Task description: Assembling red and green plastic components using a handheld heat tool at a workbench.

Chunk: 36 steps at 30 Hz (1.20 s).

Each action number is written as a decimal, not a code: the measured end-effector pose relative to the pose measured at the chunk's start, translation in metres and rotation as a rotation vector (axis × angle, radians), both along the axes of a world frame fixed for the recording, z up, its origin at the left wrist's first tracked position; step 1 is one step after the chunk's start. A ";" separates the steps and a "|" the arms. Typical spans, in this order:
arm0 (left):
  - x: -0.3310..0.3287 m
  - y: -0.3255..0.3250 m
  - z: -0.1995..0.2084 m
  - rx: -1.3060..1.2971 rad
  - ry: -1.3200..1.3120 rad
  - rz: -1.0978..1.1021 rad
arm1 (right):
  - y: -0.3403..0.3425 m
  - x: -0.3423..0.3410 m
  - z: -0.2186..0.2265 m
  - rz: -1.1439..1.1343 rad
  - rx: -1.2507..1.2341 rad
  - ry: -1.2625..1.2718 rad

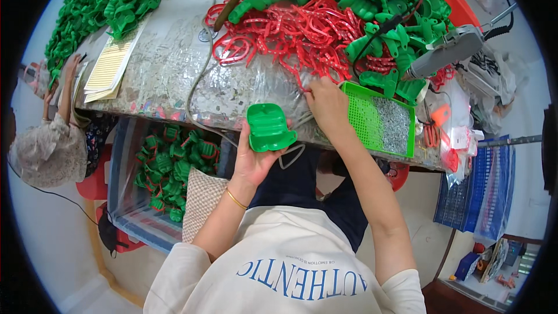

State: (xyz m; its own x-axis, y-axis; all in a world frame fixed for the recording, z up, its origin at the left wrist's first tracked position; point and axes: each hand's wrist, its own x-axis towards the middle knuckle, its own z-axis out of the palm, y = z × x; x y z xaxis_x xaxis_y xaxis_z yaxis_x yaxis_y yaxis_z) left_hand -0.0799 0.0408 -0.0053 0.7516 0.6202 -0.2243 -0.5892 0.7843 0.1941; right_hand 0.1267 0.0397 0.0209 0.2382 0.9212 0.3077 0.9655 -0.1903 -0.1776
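Note:
My left hand (254,164) holds a green plastic shell (267,127), its hollow, ribbed inside facing up, just in front of the table edge. To the right, my right hand (329,107) is at the near edge of a heap of red plastic loops (302,32) with pale spots. Its fingers are closed at the end of one red loop (294,73) that trails from the heap. A bright green basket (361,117) beside my right wrist contains many small silvery metal pieces (393,125).
Green plastic parts (125,3) are piled along the table's far side. A grey tool (447,52) with a cable hangs at right. A blue-rimmed bin (131,209) of green-and-red assembled pieces stands below left. Another person (52,145) works at far left.

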 end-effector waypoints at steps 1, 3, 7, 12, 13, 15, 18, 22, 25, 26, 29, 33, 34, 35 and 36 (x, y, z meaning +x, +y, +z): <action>-0.001 -0.001 0.000 0.002 -0.001 0.014 | -0.004 -0.005 0.008 -0.001 0.030 0.062; -0.003 -0.001 0.000 0.000 -0.008 0.021 | -0.009 -0.007 0.026 0.000 0.060 0.123; -0.007 0.005 0.001 -0.024 -0.042 -0.038 | -0.019 -0.005 0.068 0.030 0.088 0.255; -0.005 0.009 0.004 -0.199 -0.184 -0.185 | -0.039 0.002 0.096 0.400 0.225 0.259; -0.002 0.008 0.004 -0.236 -0.264 -0.260 | -0.045 0.003 0.095 0.527 0.216 0.216; 0.003 0.006 0.006 -0.252 -0.286 -0.310 | -0.056 0.003 0.097 0.682 0.132 0.146; 0.012 -0.003 0.010 -0.297 -0.310 -0.372 | -0.067 0.003 0.094 0.705 -0.018 0.160; 0.019 -0.016 0.011 -0.202 -0.356 -0.399 | -0.073 0.006 0.081 0.701 -0.034 0.171; 0.021 -0.023 0.014 -0.195 -0.312 -0.402 | -0.077 0.009 0.067 0.608 0.006 0.325; 0.021 -0.025 0.014 -0.186 -0.301 -0.404 | -0.078 0.008 0.065 0.566 0.006 0.382; 0.021 -0.030 0.014 -0.161 -0.189 -0.349 | -0.081 -0.002 0.063 0.471 0.058 0.438; 0.026 -0.030 0.015 -0.119 -0.135 -0.361 | -0.098 -0.016 0.060 0.082 0.206 0.594; 0.027 -0.031 0.016 -0.072 -0.091 -0.342 | -0.105 -0.019 0.062 0.080 0.207 0.596; 0.028 -0.033 0.017 -0.024 -0.047 -0.324 | -0.112 -0.023 0.066 -0.039 0.142 0.697; 0.029 -0.036 0.019 -0.025 -0.043 -0.331 | -0.119 -0.026 0.068 -0.163 0.078 0.798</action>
State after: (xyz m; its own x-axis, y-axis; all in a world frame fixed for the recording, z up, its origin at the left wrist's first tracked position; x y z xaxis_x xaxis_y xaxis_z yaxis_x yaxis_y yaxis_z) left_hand -0.0505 0.0043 0.0137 0.9207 0.3352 -0.1998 -0.3087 0.9389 0.1523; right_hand 0.1003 -0.0794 0.0889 0.5420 0.8389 0.0505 0.5041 -0.2765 -0.8182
